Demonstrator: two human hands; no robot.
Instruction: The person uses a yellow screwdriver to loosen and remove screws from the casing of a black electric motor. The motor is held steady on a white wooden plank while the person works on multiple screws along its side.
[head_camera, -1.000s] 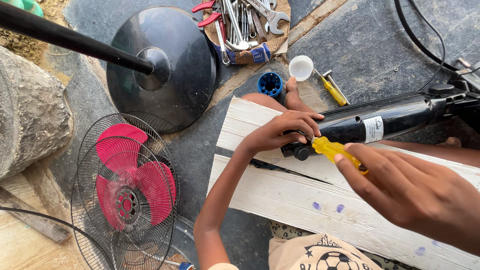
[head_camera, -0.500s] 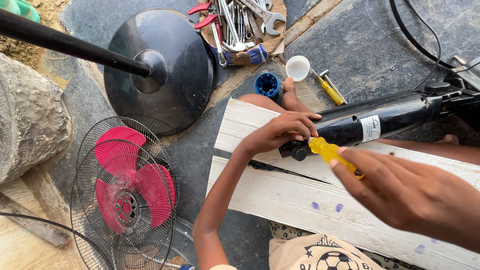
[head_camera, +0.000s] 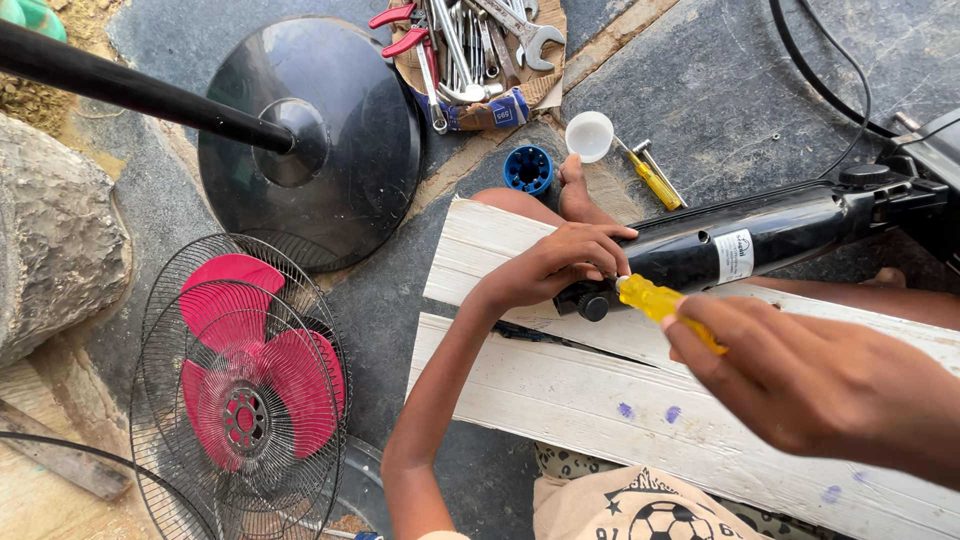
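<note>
My left hand (head_camera: 560, 262) grips the near end of a glossy black fan housing (head_camera: 770, 238) that lies across white wooden planks (head_camera: 560, 385). My right hand (head_camera: 800, 375) is closed on a yellow-handled screwdriver (head_camera: 655, 300), whose tip points into the housing's end beside a small black knob (head_camera: 592, 307). The screwdriver's shaft is hidden behind my left fingers. A white label sits on the housing's middle.
A black round fan base (head_camera: 330, 150) with its pole (head_camera: 130, 90) lies at upper left. A wire fan guard with red blades (head_camera: 245, 390) rests lower left. Wrenches and pliers (head_camera: 470, 50) sit on cardboard above. A blue cap (head_camera: 528, 168), white cup (head_camera: 588, 135) and second yellow screwdriver (head_camera: 655, 180) lie nearby.
The view has shifted slightly. My right hand and the screwdriver have turned a little at the housing's end; my left hand keeps its grip.
</note>
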